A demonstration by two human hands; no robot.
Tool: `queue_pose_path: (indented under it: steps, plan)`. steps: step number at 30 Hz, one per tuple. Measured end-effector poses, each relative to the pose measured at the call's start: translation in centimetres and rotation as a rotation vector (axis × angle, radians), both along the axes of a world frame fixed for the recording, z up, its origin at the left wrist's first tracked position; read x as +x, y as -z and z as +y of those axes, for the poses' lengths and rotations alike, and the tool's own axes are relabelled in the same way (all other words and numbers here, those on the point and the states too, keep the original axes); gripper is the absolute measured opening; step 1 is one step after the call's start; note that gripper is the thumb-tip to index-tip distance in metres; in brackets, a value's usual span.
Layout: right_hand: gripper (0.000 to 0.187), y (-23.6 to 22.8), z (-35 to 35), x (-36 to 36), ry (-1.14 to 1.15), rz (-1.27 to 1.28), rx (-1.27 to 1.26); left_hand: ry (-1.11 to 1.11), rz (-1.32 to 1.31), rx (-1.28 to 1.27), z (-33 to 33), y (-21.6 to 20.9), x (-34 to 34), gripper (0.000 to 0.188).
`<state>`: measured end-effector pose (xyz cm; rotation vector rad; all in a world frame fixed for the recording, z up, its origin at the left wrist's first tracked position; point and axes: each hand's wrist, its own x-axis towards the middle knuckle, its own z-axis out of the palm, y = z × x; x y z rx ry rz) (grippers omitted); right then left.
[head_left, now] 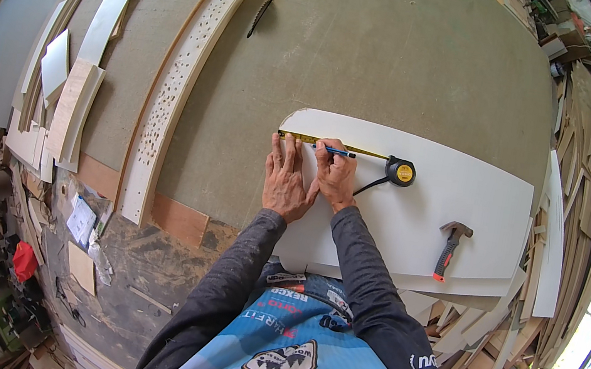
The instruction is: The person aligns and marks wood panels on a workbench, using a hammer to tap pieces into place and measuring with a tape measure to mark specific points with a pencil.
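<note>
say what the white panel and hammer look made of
White panel: perhaps laminate-faced board, from its smooth, even white face; core unclear. Hammer: head probably steel, from its dull metallic look; matte black and red grip, likely rubber or plastic.

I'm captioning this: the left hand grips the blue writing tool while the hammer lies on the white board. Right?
No: the head view shows the right hand gripping the blue writing tool while the hammer lies on the white board.

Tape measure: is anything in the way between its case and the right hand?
Nothing visible blocks the right hand from the case. Only the held pencil, yellow blade and black strap reach into the gap, over the white board.
</note>
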<state>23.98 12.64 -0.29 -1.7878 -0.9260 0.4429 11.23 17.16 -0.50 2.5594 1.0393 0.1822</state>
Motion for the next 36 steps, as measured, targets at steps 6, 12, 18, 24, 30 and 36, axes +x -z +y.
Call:
queue_pose_path:
  steps: [6, 12, 18, 24, 30, 36]
  plan:
    - [0.019, 0.3, 0.1, -0.1, 0.009, 0.011, 0.037, -0.002, -0.006, 0.004, 0.0, 0.2, -0.1, 0.095]
    - [0.02, 1.5, -0.2, 0.2, 0.028, -0.055, 0.118, 0.0, -0.011, 0.0, -0.2, -0.2, 0.2, 0.093]
    - [0.015, -2.7, -2.0, 1.2, 0.177, -0.447, 0.164, -0.028, -0.113, 0.027, 0.1, -0.3, -0.1, 0.081]
    - [0.02, -4.3, -6.3, 5.7, 0.152, -0.979, -0.338, -0.104, -0.415, 0.164, 4.0, 0.4, 0.2, 0.021]
    - [0.027, -2.9, -9.4, 6.9, -0.016, -0.936, -0.285, -0.137, -0.568, -0.022, 6.5, 0.8, 0.0, 0.014]
    - [0.031, -3.0, -14.9, 1.6, -0.045, -0.931, -0.287, 0.0, -0.575, -0.011, 1.1, 0.2, -6.7, 0.012]
